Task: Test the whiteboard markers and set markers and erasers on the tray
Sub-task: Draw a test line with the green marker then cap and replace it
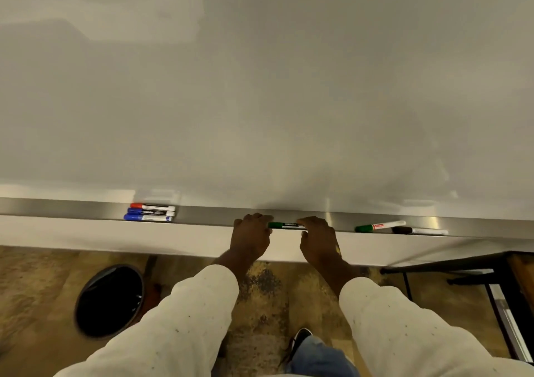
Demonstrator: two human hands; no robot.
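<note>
1. Both hands pinch the green marker (286,226) over the tray (72,206): left hand (250,236) on its cap end, right hand (317,239) on the other.
2. Fingers cover both marker ends.
3. No eraser visible, and the board's upper part is just glare.

Tray (208,216) bare between three stacked markers (150,212) at left and both hands mid-tray. Right: green-capped marker (380,226), black-capped marker (419,230) block ledge; beyond them probably free.
</note>
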